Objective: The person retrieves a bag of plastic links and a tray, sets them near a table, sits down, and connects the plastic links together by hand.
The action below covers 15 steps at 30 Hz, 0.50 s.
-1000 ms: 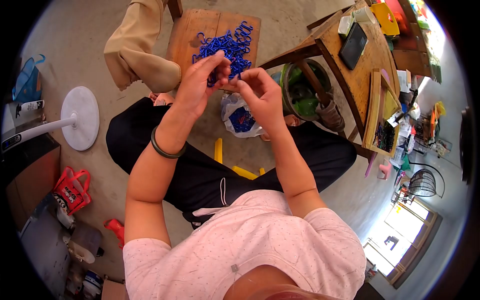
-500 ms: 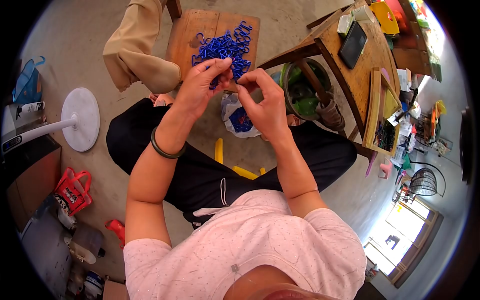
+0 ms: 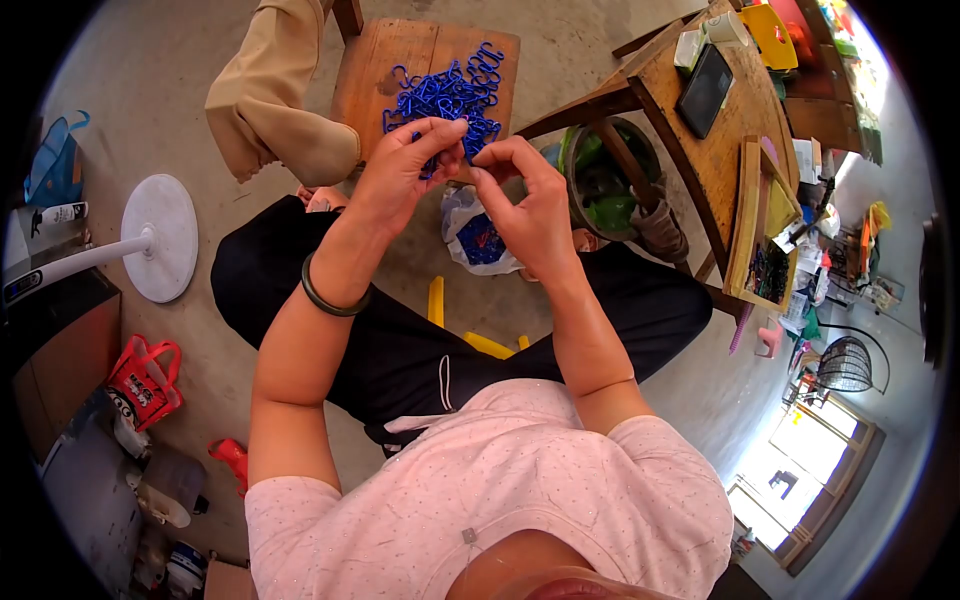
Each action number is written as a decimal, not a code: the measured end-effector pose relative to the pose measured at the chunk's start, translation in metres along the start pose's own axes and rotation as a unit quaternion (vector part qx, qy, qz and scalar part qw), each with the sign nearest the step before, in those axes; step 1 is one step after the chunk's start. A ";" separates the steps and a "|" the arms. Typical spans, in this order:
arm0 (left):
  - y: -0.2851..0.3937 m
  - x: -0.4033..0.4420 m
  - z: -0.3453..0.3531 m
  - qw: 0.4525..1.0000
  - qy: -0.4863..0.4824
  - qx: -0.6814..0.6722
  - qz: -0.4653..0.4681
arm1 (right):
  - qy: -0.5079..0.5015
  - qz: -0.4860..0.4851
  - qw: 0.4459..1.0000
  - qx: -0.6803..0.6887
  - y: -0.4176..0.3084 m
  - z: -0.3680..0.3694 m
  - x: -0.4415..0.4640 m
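Note:
A heap of blue S-shaped hooks point(image 3: 450, 90) lies on a wooden stool top point(image 3: 375, 70). In front of its near edge, my left hand point(image 3: 410, 165) has its fingers closed round blue hooks, parts of which show below the fingers. Close beside it on the right, my right hand point(image 3: 522, 195) pinches thumb against forefinger; anything between those fingertips is too small to make out. Below the hands, a white plastic bag point(image 3: 475, 235) with blue and some red pieces sits between my legs.
Another person's tan-trousered leg point(image 3: 280, 100) is at the upper left. To the right stands a wooden table point(image 3: 665, 90) bearing a phone point(image 3: 706, 90) and a wooden box point(image 3: 745, 225). Beneath its edge is a bucket with green things point(image 3: 610, 180). A white round-based stand point(image 3: 160, 240) is at left.
Both hands have lowered slightly since the first frame, and my left fingers have folded further in. Between the last two frames they barely differ.

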<state>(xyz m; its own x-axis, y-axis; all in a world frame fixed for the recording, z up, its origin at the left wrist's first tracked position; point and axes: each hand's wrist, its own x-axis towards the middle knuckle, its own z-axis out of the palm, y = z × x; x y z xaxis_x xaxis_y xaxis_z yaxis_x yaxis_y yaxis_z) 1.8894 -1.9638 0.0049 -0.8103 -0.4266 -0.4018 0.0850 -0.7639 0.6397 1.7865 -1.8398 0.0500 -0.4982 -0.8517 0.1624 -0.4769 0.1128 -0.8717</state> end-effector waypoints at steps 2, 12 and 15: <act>0.000 0.000 0.000 1.000 0.009 0.001 0.000 | 0.004 0.013 1.000 0.014 -0.001 0.000 0.000; 0.001 0.001 -0.002 1.000 0.026 -0.008 0.003 | 0.037 0.045 0.995 0.079 0.006 0.000 -0.002; 0.002 0.000 -0.002 1.000 0.031 -0.004 0.003 | 0.036 0.054 0.995 0.076 0.009 0.001 -0.004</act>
<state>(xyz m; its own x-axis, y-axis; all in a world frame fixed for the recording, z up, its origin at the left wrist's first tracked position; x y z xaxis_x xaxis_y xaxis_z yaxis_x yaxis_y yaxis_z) 1.8905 -1.9662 0.0053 -0.7727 -0.4595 -0.4380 0.0942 -0.7654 0.6366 1.7845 -1.8354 0.0408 -0.5932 -0.7998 0.0919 -0.3050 0.1176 -0.9451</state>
